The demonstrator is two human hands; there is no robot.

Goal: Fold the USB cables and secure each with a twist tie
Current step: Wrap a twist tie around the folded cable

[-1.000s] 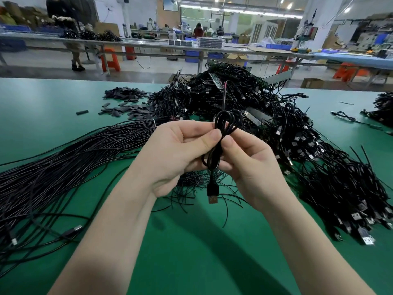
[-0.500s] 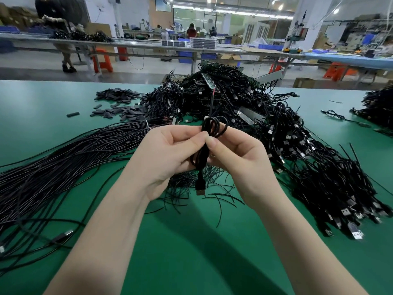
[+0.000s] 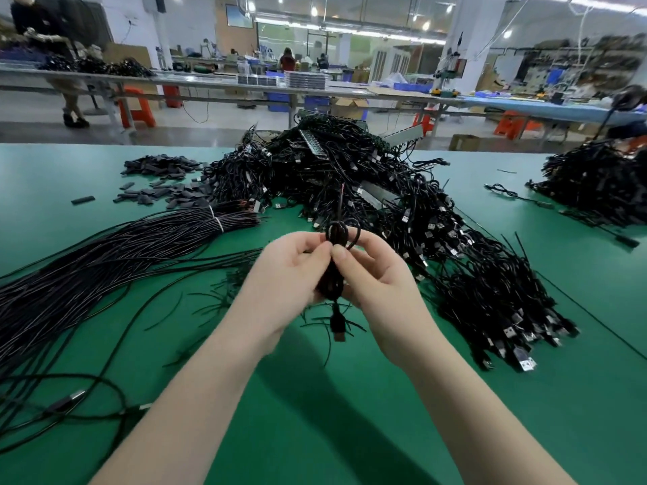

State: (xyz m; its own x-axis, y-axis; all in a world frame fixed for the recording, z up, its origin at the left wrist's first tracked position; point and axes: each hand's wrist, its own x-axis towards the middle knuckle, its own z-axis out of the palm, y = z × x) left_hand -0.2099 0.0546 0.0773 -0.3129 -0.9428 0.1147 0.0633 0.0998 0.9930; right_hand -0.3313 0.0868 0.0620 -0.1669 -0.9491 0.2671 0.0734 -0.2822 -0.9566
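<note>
Folded USB cable (image 3: 334,274): black, doubled into a short bundle, held upright above the green table (image 3: 350,414) at picture centre; loops show at its 12 o'clock end, a single wire end rises from them, and a USB plug (image 3: 338,325) hangs at its 6 o'clock end

Left hand (image 3: 290,274): at 9 o'clock of the bundle, thumb and fingers curled round it, thumb tip pressed on its upper part

Right hand (image 3: 378,278): at 3 o'clock of the bundle, thumb and fingers curled round it, thumb tip touching the left thumb tip. Whether a twist tie sits between the fingers cannot be told

Loose twist ties (image 3: 217,299): thin black strands scattered on the table beneath and at 8 o'clock of the hands

Straight cable bunch (image 3: 105,260): long black cables at 9 o'clock, bound near one end by a white band (image 3: 217,222)

Cable heap (image 3: 350,176): large tangled mound at 12 o'clock, running down to 3 o'clock where tied bundles (image 3: 497,309) lie with plugs outward

Small dark flat pieces (image 3: 157,180): pile at 11 o'clock

Second cable heap (image 3: 595,183): at 2 o'clock, well apart

Containers: blue bins (image 3: 413,86) on the far benches; contents not discernible
</note>
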